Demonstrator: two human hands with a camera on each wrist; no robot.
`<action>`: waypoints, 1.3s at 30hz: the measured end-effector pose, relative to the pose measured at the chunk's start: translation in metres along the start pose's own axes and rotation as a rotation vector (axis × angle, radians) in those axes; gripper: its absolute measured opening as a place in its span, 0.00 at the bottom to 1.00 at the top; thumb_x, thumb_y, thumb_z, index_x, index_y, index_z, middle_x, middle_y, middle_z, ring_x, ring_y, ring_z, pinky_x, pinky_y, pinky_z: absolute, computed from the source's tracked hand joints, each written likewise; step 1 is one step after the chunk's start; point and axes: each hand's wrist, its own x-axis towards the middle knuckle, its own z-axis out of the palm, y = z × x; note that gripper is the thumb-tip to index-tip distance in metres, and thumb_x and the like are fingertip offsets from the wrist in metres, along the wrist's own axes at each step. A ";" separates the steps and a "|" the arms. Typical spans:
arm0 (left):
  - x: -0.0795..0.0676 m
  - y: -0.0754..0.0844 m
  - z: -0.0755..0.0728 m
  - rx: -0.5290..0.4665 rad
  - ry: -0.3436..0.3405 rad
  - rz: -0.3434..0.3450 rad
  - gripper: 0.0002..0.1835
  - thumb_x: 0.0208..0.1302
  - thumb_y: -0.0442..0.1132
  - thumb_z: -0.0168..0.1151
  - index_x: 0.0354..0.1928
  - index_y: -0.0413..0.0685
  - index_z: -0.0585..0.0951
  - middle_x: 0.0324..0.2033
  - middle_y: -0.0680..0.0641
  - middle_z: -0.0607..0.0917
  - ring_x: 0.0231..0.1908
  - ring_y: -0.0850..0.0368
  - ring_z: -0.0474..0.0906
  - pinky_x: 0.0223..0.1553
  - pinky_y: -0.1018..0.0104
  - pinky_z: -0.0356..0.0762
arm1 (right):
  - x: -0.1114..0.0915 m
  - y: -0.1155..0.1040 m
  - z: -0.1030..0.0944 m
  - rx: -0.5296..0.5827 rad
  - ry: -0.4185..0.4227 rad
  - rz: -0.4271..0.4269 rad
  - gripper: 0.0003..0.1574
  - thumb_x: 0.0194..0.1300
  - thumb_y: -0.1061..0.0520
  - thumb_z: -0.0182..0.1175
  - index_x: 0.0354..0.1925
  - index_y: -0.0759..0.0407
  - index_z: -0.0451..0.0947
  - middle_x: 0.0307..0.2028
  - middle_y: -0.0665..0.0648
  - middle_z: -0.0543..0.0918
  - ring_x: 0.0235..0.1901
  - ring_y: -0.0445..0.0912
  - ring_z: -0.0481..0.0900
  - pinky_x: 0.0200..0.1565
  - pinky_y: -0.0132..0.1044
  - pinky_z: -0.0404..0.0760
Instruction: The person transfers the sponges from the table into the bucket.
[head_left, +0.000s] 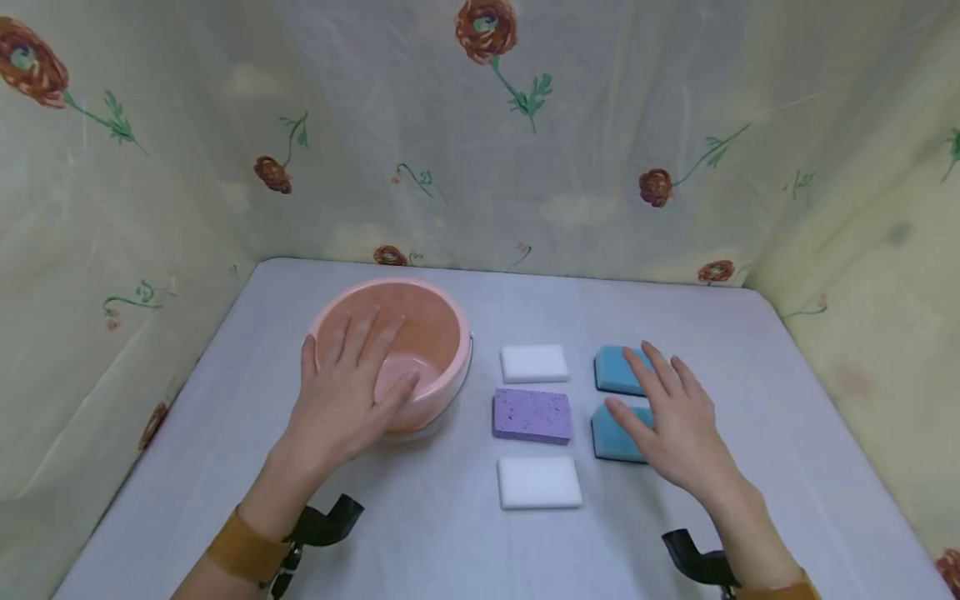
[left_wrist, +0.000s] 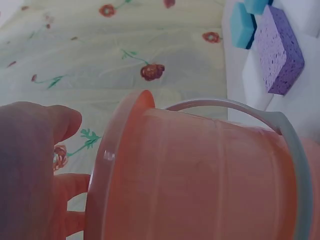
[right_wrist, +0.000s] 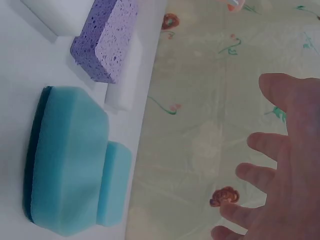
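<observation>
A pink bucket (head_left: 442, 400) with a grey handle (left_wrist: 295, 165) stands at the left of the table. Over its mouth, fingers spread, is my left hand (head_left: 341, 400), which holds nothing. My right hand (head_left: 678, 425) hovers with spread fingers above two blue sponges, the nearer blue sponge (head_left: 617, 437) and the farther blue sponge (head_left: 617, 372), each with a dark underside. Between bucket and blue sponges lies a column: a white sponge block (head_left: 534, 364) at the back, a purple pitted sponge (head_left: 532, 416) in the middle, and another white sponge block (head_left: 539, 483) in front.
A pale cloth covers the table (head_left: 420, 533). Flower-printed plastic sheeting (head_left: 585, 125) rises behind it and along both sides. Each forearm wears a brown wrist strap (head_left: 246, 546) with a black camera mount (head_left: 330, 523).
</observation>
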 end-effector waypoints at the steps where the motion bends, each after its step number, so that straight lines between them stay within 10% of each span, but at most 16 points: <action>1: 0.000 -0.001 0.000 0.002 0.004 0.000 0.40 0.71 0.63 0.50 0.79 0.53 0.58 0.78 0.41 0.52 0.76 0.35 0.41 0.67 0.26 0.32 | 0.000 0.000 -0.001 0.000 -0.002 0.002 0.44 0.73 0.44 0.59 0.76 0.62 0.56 0.75 0.72 0.54 0.70 0.76 0.48 0.59 0.79 0.50; 13: -0.003 -0.007 -0.004 -0.011 0.120 0.078 0.36 0.71 0.58 0.54 0.73 0.45 0.67 0.69 0.37 0.68 0.70 0.36 0.57 0.66 0.28 0.47 | 0.004 -0.014 0.008 0.005 -0.181 -0.033 0.27 0.70 0.54 0.64 0.62 0.66 0.76 0.60 0.69 0.77 0.61 0.66 0.73 0.57 0.63 0.74; 27: -0.018 -0.007 0.003 -0.072 0.271 0.214 0.27 0.67 0.52 0.60 0.60 0.41 0.79 0.59 0.40 0.79 0.59 0.40 0.70 0.62 0.38 0.63 | -0.009 -0.024 0.035 -0.021 -0.372 -0.100 0.37 0.63 0.46 0.71 0.64 0.63 0.74 0.59 0.65 0.77 0.58 0.64 0.75 0.56 0.60 0.75; 31: -0.027 -0.012 0.002 -0.064 0.304 0.153 0.27 0.65 0.53 0.61 0.60 0.44 0.78 0.60 0.38 0.76 0.61 0.36 0.65 0.61 0.29 0.56 | -0.013 -0.024 0.044 -0.039 -0.439 -0.092 0.47 0.56 0.40 0.75 0.66 0.59 0.72 0.61 0.64 0.75 0.58 0.64 0.73 0.57 0.62 0.73; 39: -0.037 -0.034 0.003 -0.093 0.133 -0.066 0.40 0.65 0.64 0.59 0.72 0.51 0.67 0.75 0.36 0.53 0.73 0.30 0.40 0.62 0.21 0.36 | -0.021 -0.023 0.055 -0.066 -0.481 -0.094 0.56 0.46 0.37 0.80 0.68 0.57 0.72 0.62 0.64 0.69 0.57 0.61 0.69 0.58 0.63 0.71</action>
